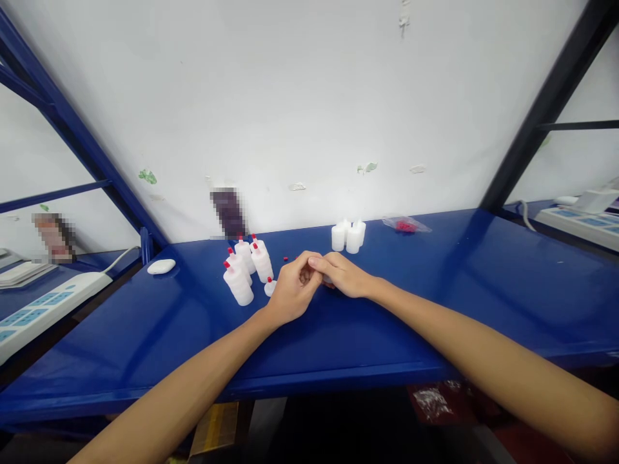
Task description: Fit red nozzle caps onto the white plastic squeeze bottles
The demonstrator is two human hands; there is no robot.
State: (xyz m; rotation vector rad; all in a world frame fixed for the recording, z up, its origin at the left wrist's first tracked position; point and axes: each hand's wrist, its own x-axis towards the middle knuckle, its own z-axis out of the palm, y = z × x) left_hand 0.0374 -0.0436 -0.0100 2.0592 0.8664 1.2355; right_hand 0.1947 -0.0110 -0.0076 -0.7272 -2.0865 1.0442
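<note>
My left hand (294,288) and my right hand (346,274) meet above the middle of the blue table, fingers curled in and touching. A pale sliver shows beneath the right fingers; what the hands hold is mostly hidden. Left of them stand several white squeeze bottles (238,287) with red-tipped nozzles. Beside my left hand, a white nozzle cap (270,289) with a red tip sits on the table. A small red tip cap (285,259) lies just behind that hand. Farther back, several white bottles (353,240) without red tips stand in a group.
A clear plastic bag (420,227) with red pieces lies by the wall at the back right. A white rounded case (161,266) rests at the left. A blurred phone-like object (229,212) leans on the wall. Shelf posts (97,142) and power strips (53,309) flank the blue table (367,341).
</note>
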